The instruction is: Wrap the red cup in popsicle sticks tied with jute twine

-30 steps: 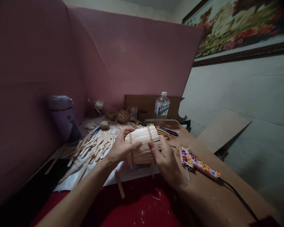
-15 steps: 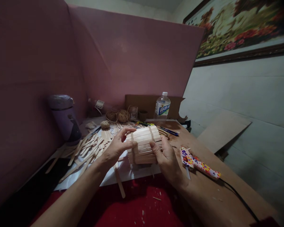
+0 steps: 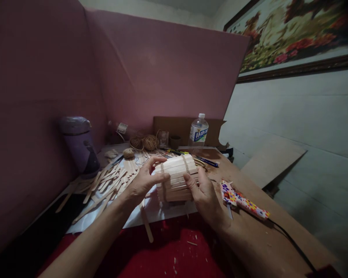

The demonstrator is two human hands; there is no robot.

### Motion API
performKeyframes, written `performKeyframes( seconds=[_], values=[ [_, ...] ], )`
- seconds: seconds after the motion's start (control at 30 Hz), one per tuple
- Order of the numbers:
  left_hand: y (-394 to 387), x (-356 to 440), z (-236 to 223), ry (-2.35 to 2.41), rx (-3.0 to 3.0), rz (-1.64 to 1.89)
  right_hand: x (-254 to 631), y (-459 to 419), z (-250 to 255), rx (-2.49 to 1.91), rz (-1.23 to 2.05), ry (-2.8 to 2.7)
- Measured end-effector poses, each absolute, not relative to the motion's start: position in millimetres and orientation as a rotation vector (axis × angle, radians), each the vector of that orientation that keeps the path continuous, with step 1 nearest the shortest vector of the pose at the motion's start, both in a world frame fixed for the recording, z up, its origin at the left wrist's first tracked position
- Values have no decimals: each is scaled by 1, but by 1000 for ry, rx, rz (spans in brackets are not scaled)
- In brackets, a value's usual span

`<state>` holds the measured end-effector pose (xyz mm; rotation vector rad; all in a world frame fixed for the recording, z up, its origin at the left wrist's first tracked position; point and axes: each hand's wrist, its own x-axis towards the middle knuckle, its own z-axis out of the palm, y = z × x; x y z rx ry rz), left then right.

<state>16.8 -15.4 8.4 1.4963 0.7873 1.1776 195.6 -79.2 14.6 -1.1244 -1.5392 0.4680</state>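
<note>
Between my two hands is a small barrel-shaped piece made of wooden craft sticks, lying on its side, with a band of twine around it near each end. My left hand grips its left end, thumb on the front and fingers over the top. On the right end, my right hand presses its thumb against the sticks while the fingers go behind, partly hidden. A loose craft stick juts over the red cloth below my left hand. To the right of my right hand lies a flower-patterned glue gun with a black cord.
Loose craft sticks are spread at left on white paper. Behind them stand a purple tumbler and balls of twine. A plastic bottle and a blue-handled tool are at the back. Red cloth with wood splinters covers the near side.
</note>
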Motion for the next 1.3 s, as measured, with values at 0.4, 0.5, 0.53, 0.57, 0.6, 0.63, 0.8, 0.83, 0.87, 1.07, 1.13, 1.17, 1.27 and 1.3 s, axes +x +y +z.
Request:
performKeyframes(
  seconds=[0.4, 0.5, 0.53, 0.57, 0.6, 0.63, 0.8, 0.83, 0.87, 1.07, 1.13, 1.17, 1.27, 1.3],
  values=[
    [-24, 25, 16, 864, 1448, 1185, 195, -75, 11, -1068, 585, -1496],
    [-19, 20, 12, 772, 1414, 1148, 196, -74, 9, -1049, 600, -1492],
    [-17, 18, 10, 765, 1431, 1157, 196, -74, 9, -1041, 609, -1493],
    [-16, 17, 9, 768, 1455, 1170, 196, -74, 9, -1035, 614, -1494],
    [-14, 17, 8, 776, 1477, 1181, 196, -74, 10, -1035, 609, -1496],
    [-14, 16, 8, 784, 1493, 1187, 196, -75, 11, -1044, 596, -1502],
    [-17, 20, 10, 811, 1504, 1185, 195, -77, 11, -1079, 566, -1511],
    [-19, 22, 12, 822, 1499, 1192, 195, -77, 10, -1076, 566, -1510],
    [-21, 23, 13, 837, 1495, 1197, 195, -77, 10, -1075, 561, -1511],
    [-25, 26, 16, 869, 1500, 1203, 194, -75, 8, -1040, 565, -1533],
    [-21, 22, 14, 835, 1527, 1184, 194, -76, 9, -1036, 561, -1525],
    [-20, 20, 13, 818, 1542, 1175, 194, -76, 9, -1037, 562, -1521],
    [-16, 14, 10, 767, 1564, 1139, 194, -77, 9, -1049, 576, -1513],
    [-15, 13, 10, 748, 1565, 1131, 195, -77, 9, -1052, 587, -1512]
  ],
)
